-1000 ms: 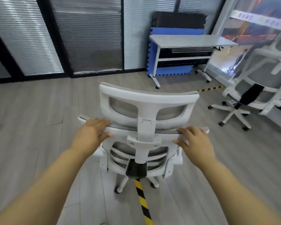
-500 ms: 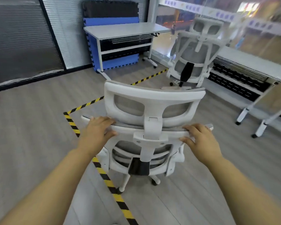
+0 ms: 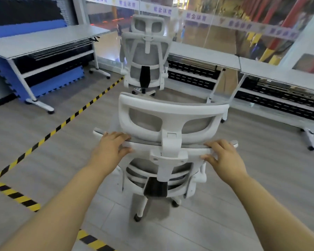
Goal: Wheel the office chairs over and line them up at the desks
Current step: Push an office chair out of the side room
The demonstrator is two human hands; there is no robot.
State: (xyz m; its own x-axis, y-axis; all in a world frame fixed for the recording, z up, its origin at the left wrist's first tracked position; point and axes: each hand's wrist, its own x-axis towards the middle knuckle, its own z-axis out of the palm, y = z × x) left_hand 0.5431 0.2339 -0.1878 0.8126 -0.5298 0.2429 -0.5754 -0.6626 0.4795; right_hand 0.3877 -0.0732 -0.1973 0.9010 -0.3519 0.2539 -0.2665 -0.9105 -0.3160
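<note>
A white office chair (image 3: 170, 113) with grey mesh stands right in front of me, its back toward me. My left hand (image 3: 110, 146) grips the top edge of its backrest on the left side. My right hand (image 3: 225, 156) grips the same edge on the right. A second white office chair (image 3: 146, 57) stands further ahead, tucked against a long white desk (image 3: 203, 55) that runs along the glass wall. Another white desk (image 3: 283, 71) continues that row to the right.
A separate white desk (image 3: 40, 40) stands at the left with blue and black foam mats (image 3: 58, 80) stacked behind it. Yellow-black tape (image 3: 69, 118) crosses the grey wooden floor. A glass wall rises behind the desk row.
The view has swung to the right with the chair. The desk row and the second chair, earlier off to the right, now lie straight ahead and closer. Both hands keep their grip.
</note>
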